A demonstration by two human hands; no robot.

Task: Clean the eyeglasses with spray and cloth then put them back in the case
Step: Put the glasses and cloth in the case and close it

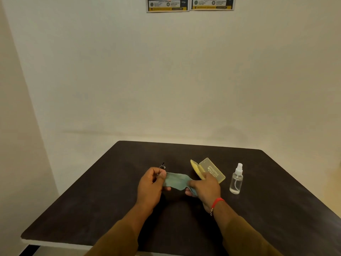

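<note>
My left hand (150, 183) is closed around the eyeglasses (162, 166); only a thin temple tip sticks out above my fingers, the rest is hidden. A teal cloth (175, 181) stretches between both hands over the glasses. My right hand (205, 185) pinches the cloth's right end. Behind the right hand lies the yellow glasses case (212, 169), open, lid tipped back. A clear spray bottle (236, 180) with a white nozzle stands upright to the right of the case.
The dark table (110, 200) reaches to a pale wall at the back. Its front edge is near the bottom of the view. Two posters (190, 3) hang high on the wall. A red thread bracelet circles my right wrist.
</note>
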